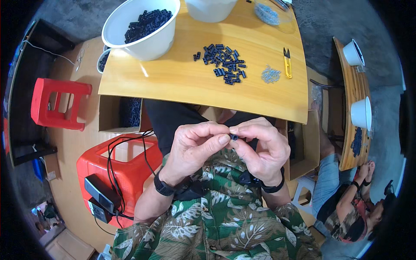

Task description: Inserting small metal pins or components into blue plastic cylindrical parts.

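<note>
In front of my chest, above my lap, a small black tube-shaped plastic part [234, 137] sits between my fingertips. My right hand [265, 149] pinches it between thumb and fingers. My left hand [194, 146] meets it from the other side, thumb and forefinger pressed together at its edge; anything else in that pinch is too small to make out. Beyond my hands, on the table, lies a loose pile of similar black parts [225, 63]. To its right are a small heap of tiny silvery pieces [271, 74] and yellow-handled thread snips [287, 64].
A white tub of black parts [167, 41] stands at the table's [182, 89] far left, with another white tub [210, 11] beside it. Cardboard boxes [106, 113] flank my legs. Red stools [93, 167] stand left, one carrying cabled devices. Another person [351, 208] sits right.
</note>
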Available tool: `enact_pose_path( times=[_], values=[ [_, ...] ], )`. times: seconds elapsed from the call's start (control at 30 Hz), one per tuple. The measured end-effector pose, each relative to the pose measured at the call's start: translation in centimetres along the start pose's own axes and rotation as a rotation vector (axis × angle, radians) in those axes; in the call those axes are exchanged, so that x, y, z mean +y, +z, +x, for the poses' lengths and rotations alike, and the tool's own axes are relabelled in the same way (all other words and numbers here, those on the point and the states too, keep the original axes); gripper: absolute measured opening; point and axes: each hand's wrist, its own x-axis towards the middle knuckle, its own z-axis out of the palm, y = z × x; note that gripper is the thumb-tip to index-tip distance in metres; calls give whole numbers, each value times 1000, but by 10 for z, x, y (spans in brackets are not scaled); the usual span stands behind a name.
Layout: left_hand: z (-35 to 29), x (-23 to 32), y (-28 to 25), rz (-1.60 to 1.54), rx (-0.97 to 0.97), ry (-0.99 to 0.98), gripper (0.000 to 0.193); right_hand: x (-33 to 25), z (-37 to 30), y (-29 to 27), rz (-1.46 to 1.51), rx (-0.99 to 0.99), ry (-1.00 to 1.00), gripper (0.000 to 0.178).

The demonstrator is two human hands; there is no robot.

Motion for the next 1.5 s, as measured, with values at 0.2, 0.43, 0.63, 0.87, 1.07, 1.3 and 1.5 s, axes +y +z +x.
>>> enact_pose_path(
  times=[0.2,0.43,0.63,0.87,1.07,1.3,1.5],
  values=[
    [2,-6,-3,-248,16,-44,14,2,5,4,14,-24,-63,30],
    [0,-3,0,-136,51,53,14,-2,5,0,5,-63,-62,25],
    [-1,5,1,-5,29,186,15,5,-5,-3,338,-44,196,19],
    [-1,8,2,234,85,273,16,6,-4,-10,624,-105,388,12],
    [3,20,7,618,77,465,23,3,-3,-8,623,-81,443,10],
    [7,21,10,1068,89,715,34,-1,2,-5,296,-91,406,11],
    [11,16,12,1148,40,743,33,-1,7,-10,137,-153,348,10]
  ],
)
